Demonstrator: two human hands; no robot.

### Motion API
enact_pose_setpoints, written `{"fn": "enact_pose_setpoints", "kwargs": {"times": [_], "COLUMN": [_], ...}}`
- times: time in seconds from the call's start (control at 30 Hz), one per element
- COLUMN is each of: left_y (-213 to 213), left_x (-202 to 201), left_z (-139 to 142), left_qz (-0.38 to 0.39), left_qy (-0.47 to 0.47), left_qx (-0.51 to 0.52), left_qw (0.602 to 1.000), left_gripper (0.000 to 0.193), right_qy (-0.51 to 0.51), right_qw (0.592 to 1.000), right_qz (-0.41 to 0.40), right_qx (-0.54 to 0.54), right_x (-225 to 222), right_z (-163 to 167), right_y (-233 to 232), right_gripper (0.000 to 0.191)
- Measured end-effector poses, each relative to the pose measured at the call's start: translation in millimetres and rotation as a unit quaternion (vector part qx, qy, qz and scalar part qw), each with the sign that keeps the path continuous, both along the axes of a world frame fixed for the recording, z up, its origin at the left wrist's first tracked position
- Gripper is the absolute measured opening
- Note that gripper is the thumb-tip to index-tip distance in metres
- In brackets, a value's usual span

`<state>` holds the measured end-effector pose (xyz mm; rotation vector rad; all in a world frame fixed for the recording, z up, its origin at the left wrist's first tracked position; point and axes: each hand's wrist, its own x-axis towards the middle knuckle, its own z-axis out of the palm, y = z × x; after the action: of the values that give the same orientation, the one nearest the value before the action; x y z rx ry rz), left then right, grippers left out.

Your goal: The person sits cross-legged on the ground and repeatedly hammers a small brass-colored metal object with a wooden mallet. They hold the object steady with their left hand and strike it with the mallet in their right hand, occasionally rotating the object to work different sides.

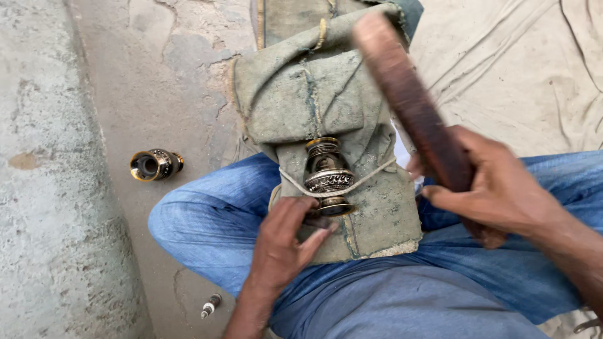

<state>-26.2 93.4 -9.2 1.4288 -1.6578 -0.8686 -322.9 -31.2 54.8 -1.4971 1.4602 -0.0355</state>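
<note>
An ornate brass piece [328, 172] lies on a dusty green cloth pad [301, 94] across my lap, tied down by a thin cord [367, 176]. My left hand [286, 242] grips the near end of the brass piece with its fingertips. Held up to the right of the brass piece, my right hand [496, 185] is closed around a long dark wooden stick [408, 100]. The stick slants up and away over the cloth and looks blurred.
A second brass piece [154, 164] lies on its side on the concrete floor at left. A small metal bit [210, 305] rests near my left knee. A pale sheet [521, 69] covers the ground at right. My legs wear blue jeans [207, 220].
</note>
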Motion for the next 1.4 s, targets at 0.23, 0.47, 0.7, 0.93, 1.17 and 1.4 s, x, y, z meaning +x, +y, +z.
{"fn": "enact_pose_setpoints", "kwargs": {"times": [0.23,0.47,0.7,0.93,1.17,1.4], "left_y": [-2.4,-20.7,-23.5,-17.0,-29.8,-34.8], "left_x": [-6.4,-15.7,-12.1,-0.6,3.9,21.0], "left_z": [-1.2,17.2,20.9,14.1,8.8,19.2], "left_qz": [-0.042,-0.160,-0.026,-0.026,0.117,0.106], "left_qy": [-0.186,-0.375,-0.090,0.036,-0.046,0.152], "left_qx": [-0.160,-0.226,-0.118,-0.036,0.015,0.031], "left_qw": [0.969,0.885,0.989,0.998,0.992,0.982], "left_gripper": [0.041,0.042,0.050,0.043,0.035,0.030], "right_qy": [-0.204,-0.226,-0.223,-0.266,-0.249,-0.162], "right_qw": [0.976,0.961,0.971,0.962,0.967,0.986], "right_qz": [0.074,0.009,0.040,0.002,-0.003,0.001], "right_qx": [0.031,0.160,0.073,0.053,0.049,-0.045], "right_x": [48.5,30.4,34.1,37.1,42.0,49.4], "right_z": [-29.4,-77.9,-89.7,-80.7,-76.1,-57.4], "right_y": [2.1,-10.0,4.6,7.7,5.7,5.3], "right_gripper": [0.074,0.071,0.067,0.068,0.069,0.062]}}
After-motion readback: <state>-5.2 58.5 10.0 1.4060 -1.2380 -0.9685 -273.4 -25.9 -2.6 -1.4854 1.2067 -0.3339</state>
